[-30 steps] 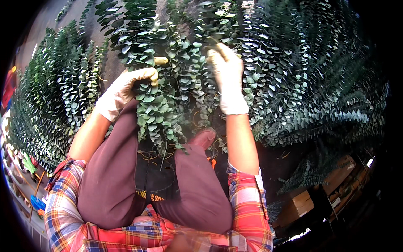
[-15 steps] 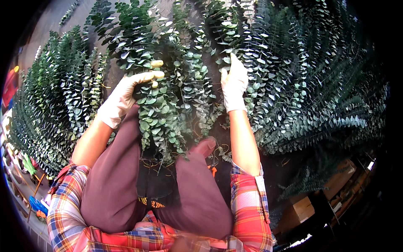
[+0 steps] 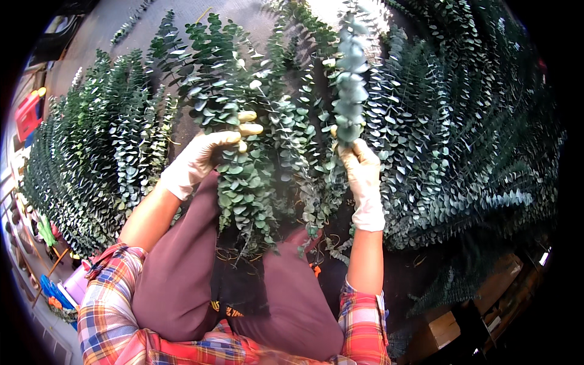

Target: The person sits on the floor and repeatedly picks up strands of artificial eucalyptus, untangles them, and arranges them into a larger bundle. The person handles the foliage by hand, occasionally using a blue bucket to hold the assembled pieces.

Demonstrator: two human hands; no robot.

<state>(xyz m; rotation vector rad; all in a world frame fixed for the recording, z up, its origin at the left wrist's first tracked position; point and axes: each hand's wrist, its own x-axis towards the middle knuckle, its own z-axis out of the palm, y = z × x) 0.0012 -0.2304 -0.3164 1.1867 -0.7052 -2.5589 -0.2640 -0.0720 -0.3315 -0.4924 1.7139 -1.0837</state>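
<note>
My gloved left hand (image 3: 210, 153) grips a bunch of eucalyptus stems (image 3: 213, 79) at its middle, fingers wrapped round it. Dark round leaves stand above that hand, and paler leafy ends hang below it over my knee. My gloved right hand (image 3: 363, 176) pinches a single eucalyptus stem (image 3: 351, 85) near its lower end. That stem points upward, its grey-green leaves a little blurred. Between my hands more loose eucalyptus (image 3: 286, 140) lies on the dark surface.
A large heap of eucalyptus (image 3: 438, 121) spreads along my right side, and another pile (image 3: 97, 152) lies at the left. My bent legs (image 3: 176, 274) lie between them. Cardboard boxes (image 3: 444, 328) stand at the lower right. A red object (image 3: 27, 115) shows at the far left.
My right hand has taken hold of a eucalyptus stem and come nearer to me, lifting it. My left hand keeps its grip on the bunch. The whole view has shifted slightly.
</note>
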